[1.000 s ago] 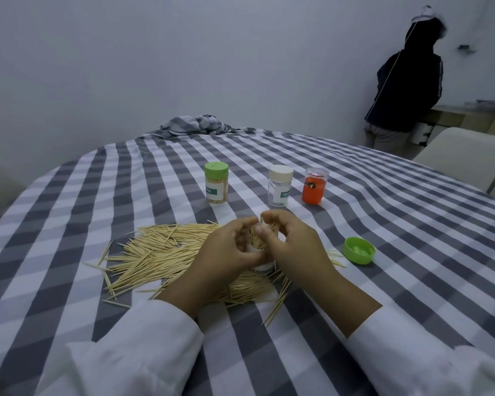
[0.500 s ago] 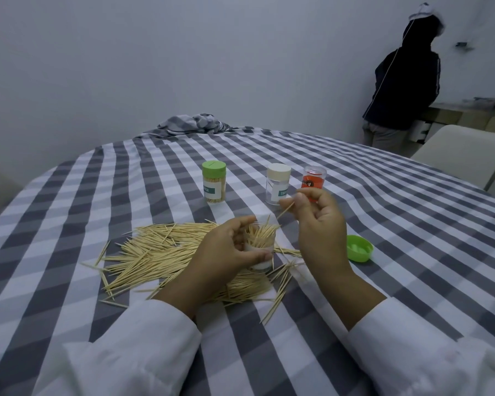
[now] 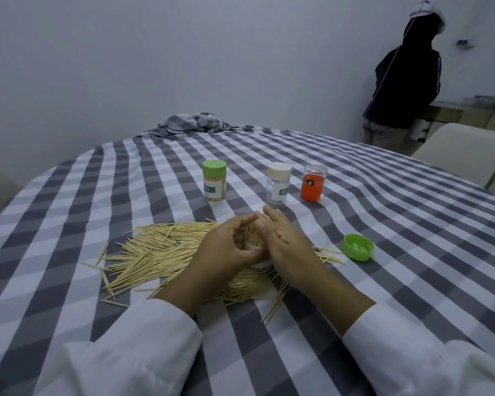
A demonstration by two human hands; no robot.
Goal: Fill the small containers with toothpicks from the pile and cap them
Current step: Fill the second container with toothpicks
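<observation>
A pile of toothpicks (image 3: pixel 157 250) lies on the checked tablecloth. My left hand (image 3: pixel 226 247) grips a small clear container (image 3: pixel 259 264) that stands upright over the pile, with toothpicks sticking out of its top. My right hand (image 3: pixel 283 241) rests against the container's right side, fingers over the toothpick tips; whether it pinches any is hidden. A loose green cap (image 3: pixel 358 247) lies open side up to the right. Behind stand a green-capped container (image 3: pixel 214 181) full of toothpicks, a white-capped clear container (image 3: pixel 278 182) and an orange container (image 3: pixel 313 182).
The table (image 3: pixel 383 212) is round, covered by a grey and white checked cloth bunched at the far edge (image 3: pixel 195 122). A person in a dark hooded jacket (image 3: pixel 403 81) stands at the back right beside a white chair (image 3: pixel 463 151).
My right hand, raised with a toothpick half a second ago, has come back down onto the top of the container. The left hand has kept hold of the container.
</observation>
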